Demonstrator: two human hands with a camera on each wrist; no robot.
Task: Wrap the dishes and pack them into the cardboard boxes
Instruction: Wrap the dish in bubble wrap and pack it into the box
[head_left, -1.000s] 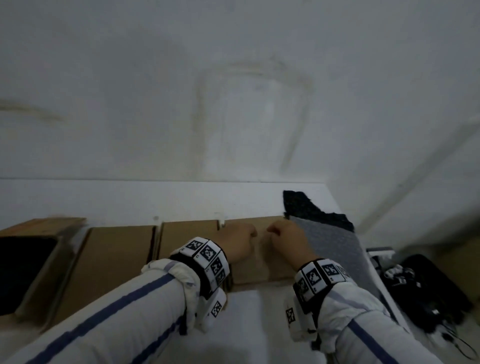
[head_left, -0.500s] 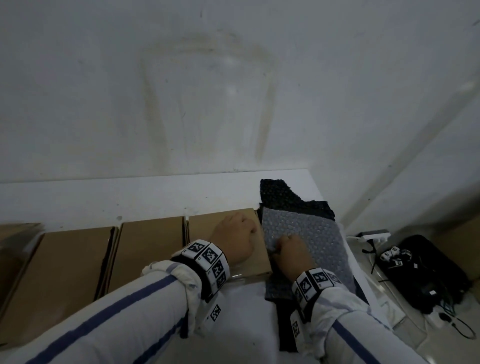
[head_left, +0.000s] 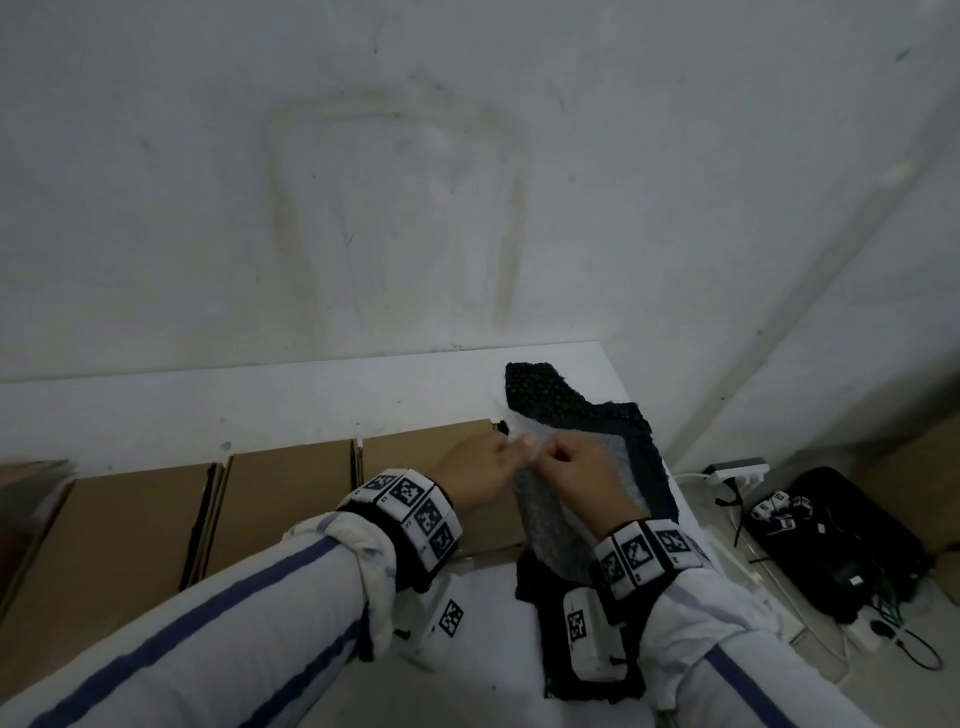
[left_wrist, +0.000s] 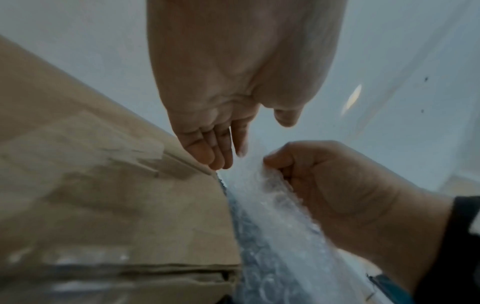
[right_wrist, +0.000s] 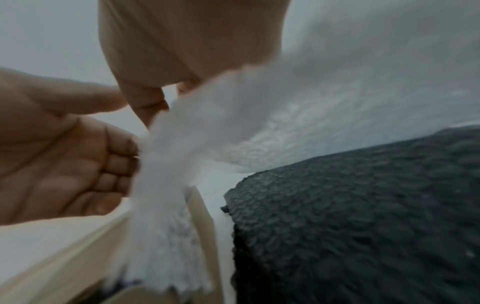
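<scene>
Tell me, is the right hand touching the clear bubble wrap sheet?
Touching. The left wrist view shows the right hand pinching the clear bubble wrap sheet at its top edge.

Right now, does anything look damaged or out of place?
No dishes are in view. The black bubble wrap has ragged, torn-looking edges. The right hand pinches a clear sheet.

Head view: high, faces forward-down over worktop (head_left: 156, 410) toward wall. Wrist views: very near, low, look along fingers. All three share bubble wrap (head_left: 550, 525) edge, both hands.
</scene>
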